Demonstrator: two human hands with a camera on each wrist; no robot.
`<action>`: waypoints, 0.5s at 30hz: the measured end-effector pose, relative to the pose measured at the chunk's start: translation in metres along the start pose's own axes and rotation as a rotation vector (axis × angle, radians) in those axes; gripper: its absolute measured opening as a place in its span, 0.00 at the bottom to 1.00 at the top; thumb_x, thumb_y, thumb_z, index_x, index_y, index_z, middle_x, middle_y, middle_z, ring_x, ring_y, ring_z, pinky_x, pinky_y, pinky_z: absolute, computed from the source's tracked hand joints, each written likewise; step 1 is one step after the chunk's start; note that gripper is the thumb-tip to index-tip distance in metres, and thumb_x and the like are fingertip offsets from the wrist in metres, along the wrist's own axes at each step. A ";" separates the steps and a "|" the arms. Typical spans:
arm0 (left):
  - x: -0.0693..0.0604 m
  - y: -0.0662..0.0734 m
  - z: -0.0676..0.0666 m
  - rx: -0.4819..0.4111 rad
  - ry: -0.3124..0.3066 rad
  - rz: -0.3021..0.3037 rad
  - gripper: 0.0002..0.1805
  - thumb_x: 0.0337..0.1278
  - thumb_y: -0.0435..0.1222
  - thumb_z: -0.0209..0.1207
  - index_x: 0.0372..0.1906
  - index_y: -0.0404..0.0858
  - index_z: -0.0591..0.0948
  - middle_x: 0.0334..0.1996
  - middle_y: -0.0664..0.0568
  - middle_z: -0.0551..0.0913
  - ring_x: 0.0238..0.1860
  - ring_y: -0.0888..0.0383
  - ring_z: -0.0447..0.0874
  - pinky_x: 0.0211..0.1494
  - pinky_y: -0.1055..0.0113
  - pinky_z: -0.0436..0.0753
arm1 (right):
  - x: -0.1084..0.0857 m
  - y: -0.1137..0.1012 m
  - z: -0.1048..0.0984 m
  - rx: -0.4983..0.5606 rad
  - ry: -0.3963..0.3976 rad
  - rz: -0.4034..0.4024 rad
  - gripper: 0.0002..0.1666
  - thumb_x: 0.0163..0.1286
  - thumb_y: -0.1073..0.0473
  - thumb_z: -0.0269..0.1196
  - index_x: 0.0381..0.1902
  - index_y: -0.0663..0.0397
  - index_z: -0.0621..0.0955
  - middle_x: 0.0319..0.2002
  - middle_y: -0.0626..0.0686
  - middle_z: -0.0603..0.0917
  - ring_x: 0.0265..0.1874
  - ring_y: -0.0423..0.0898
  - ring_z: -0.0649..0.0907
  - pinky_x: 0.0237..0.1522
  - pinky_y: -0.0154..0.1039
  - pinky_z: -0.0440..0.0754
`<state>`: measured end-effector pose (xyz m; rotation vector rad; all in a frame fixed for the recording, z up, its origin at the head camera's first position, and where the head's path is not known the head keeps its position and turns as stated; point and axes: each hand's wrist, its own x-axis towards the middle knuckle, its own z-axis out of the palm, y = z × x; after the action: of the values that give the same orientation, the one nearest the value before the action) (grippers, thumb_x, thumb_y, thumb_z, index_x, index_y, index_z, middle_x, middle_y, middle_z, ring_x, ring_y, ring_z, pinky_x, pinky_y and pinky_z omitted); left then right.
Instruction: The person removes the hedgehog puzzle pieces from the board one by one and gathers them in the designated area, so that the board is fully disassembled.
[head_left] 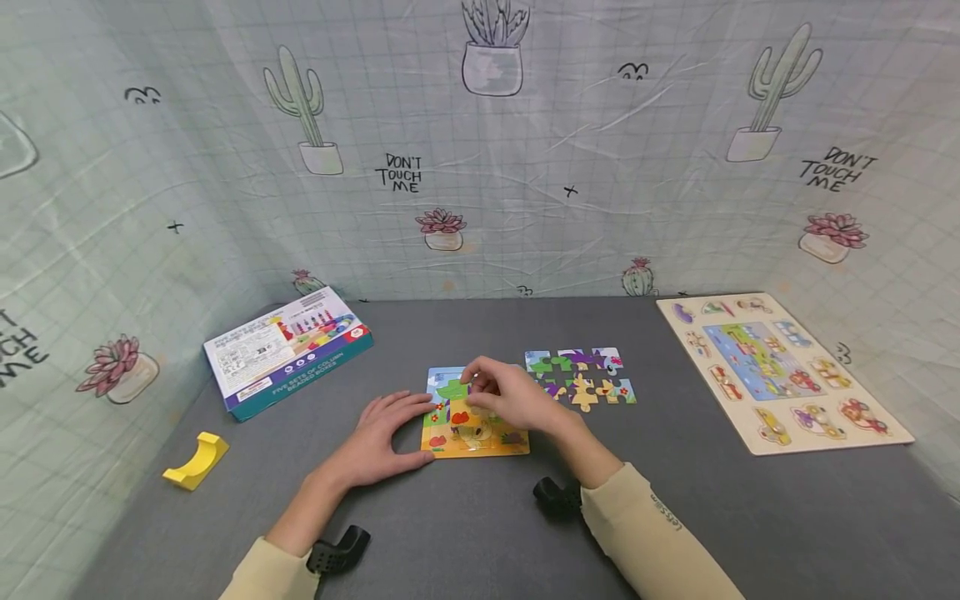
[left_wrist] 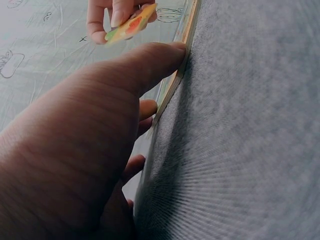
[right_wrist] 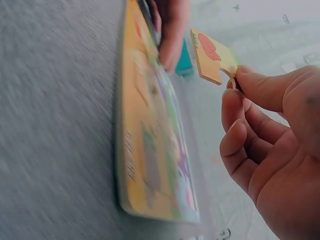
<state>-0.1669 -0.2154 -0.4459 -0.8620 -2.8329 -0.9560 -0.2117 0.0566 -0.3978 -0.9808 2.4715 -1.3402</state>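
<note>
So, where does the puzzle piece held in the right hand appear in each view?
Head: the puzzle piece is below centre, slightly left.
Left wrist: piece near the top, left of centre.
Right wrist: piece in the upper part, right of centre.
Shared landmark: the orange-edged puzzle board.

Smooth puzzle piece (right_wrist: 212,56), matt tabletop (head_left: 450,533)

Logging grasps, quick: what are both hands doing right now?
Left hand: open, touching the jigsaw board at its edge.
Right hand: closed, pinching a jigsaw piece.
</note>
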 end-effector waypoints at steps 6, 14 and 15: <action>0.000 0.001 0.000 -0.001 -0.007 -0.019 0.39 0.53 0.54 0.71 0.70 0.45 0.76 0.70 0.50 0.71 0.74 0.41 0.57 0.71 0.32 0.46 | -0.010 0.009 -0.018 0.016 0.003 0.023 0.10 0.74 0.64 0.63 0.51 0.57 0.78 0.36 0.48 0.82 0.34 0.52 0.83 0.38 0.40 0.80; 0.000 0.001 0.000 -0.003 -0.007 -0.022 0.39 0.53 0.53 0.71 0.70 0.44 0.76 0.70 0.49 0.71 0.74 0.41 0.57 0.72 0.33 0.45 | -0.030 0.033 -0.041 -0.017 0.006 0.058 0.08 0.74 0.64 0.63 0.48 0.56 0.78 0.35 0.48 0.82 0.33 0.48 0.82 0.37 0.40 0.80; 0.000 0.001 0.000 -0.002 -0.007 -0.024 0.39 0.53 0.53 0.71 0.70 0.44 0.76 0.70 0.49 0.71 0.74 0.41 0.57 0.72 0.33 0.45 | -0.032 0.035 -0.044 -0.017 0.008 0.062 0.07 0.74 0.64 0.63 0.48 0.57 0.78 0.35 0.48 0.82 0.33 0.48 0.82 0.36 0.40 0.80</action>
<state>-0.1660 -0.2147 -0.4455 -0.8359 -2.8551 -0.9610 -0.2219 0.1200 -0.4053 -0.8964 2.5015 -1.3088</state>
